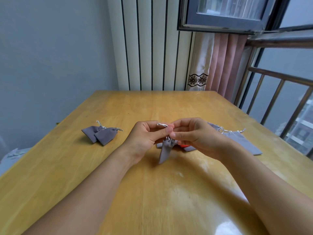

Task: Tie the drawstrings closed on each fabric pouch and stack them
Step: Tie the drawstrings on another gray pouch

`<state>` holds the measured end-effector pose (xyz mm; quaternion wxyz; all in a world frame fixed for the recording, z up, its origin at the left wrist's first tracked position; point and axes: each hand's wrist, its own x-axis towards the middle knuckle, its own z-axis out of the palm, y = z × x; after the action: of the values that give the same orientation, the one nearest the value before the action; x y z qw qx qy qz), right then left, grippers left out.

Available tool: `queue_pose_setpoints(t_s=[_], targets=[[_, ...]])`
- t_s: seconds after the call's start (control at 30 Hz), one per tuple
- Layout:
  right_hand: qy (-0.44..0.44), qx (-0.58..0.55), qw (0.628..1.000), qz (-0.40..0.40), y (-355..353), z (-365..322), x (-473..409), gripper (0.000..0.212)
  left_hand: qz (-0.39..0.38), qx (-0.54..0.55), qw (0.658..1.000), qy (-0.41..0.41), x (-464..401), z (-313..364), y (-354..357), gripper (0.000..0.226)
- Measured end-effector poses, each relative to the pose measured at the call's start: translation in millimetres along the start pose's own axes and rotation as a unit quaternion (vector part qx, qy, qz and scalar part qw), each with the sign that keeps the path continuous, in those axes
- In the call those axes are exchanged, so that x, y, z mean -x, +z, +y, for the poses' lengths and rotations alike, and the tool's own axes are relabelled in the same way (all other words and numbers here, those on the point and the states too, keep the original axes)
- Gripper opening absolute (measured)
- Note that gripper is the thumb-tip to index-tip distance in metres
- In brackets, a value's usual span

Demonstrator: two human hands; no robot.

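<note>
Dangling limp and light above the table point(118, 192), the pouch point(165, 150) hangs from its cord point(162, 124), pinched by left hand point(145, 138) and right hand point(191, 134) close together; best gripped there.

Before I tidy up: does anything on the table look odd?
One thing: something red-orange peeks out beneath the right hand, among grey pouches. What it is cannot be told.

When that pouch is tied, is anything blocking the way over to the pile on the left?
Nothing visible: only bare table lies between the held pouch and the two tied pouches.
</note>
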<state>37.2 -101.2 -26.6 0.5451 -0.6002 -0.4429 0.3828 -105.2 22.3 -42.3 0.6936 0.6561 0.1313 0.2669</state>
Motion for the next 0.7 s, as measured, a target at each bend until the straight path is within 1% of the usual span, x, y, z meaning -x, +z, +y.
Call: queue_pose_setpoints(t_s=[0.13, 0.2, 0.27, 0.3, 0.33, 0.4, 0.43, 0.53, 0.57, 0.63, 0.7], targets=[[-0.009, 0.027, 0.999, 0.018, -2.6, -1.1, 0.8, 0.035, -0.003, -0.062, 0.998, 0.029, 1.7, 7.2, -3.5, 0.019], [-0.014, 0.041, 0.999, 0.031, -0.2, 0.2, -0.4, 0.039, 0.006, -0.116, 0.991, 0.063, 1.4, 10.2, -4.8, 0.017], [-0.026, 0.073, 0.995, 0.060, 2.4, 2.1, -0.7, 0.043, 0.020, -0.156, 0.983, 0.099, 0.5, 11.3, -6.3, 0.016], [-0.036, 0.080, 0.993, 0.074, 3.5, 2.8, -1.1, 0.042, 0.029, -0.173, 0.978, 0.116, -0.3, 11.0, -7.3, 0.016], [-0.052, 0.072, 0.993, 0.084, 4.0, 3.3, -2.4, 0.035, 0.039, -0.190, 0.972, 0.131, -0.9, 10.0, -8.4, 0.016], [-0.074, 0.038, 0.993, 0.084, 5.6, 3.3, -3.9, 0.020, 0.062, -0.220, 0.960, 0.161, -1.4, 8.2, -8.9, 0.017], [-0.071, 0.014, 0.994, 0.079, 5.9, 3.6, -4.5, 0.019, 0.076, -0.231, 0.954, 0.176, -1.7, 6.9, -8.8, 0.020], [-0.022, -0.070, 0.996, 0.060, 6.3, 6.5, -7.0, 0.023, 0.116, -0.245, 0.941, 0.205, -1.5, 4.6, -7.2, 0.021], [-0.010, -0.076, 0.996, 0.056, 7.2, 7.5, -7.0, 0.023, 0.122, -0.239, 0.941, 0.207, -1.8, 3.5, -6.5, 0.020], [-0.005, -0.046, 0.998, 0.052, 8.9, 9.3, -7.0, 0.026, 0.125, -0.223, 0.945, 0.203, -1.6, 1.8, -4.2, 0.017], [-0.007, -0.025, 0.999, 0.033, 12.0, 8.8, -5.0, 0.034, 0.129, -0.213, 0.948, 0.200, -0.6, 1.1, -1.6, 0.017]])
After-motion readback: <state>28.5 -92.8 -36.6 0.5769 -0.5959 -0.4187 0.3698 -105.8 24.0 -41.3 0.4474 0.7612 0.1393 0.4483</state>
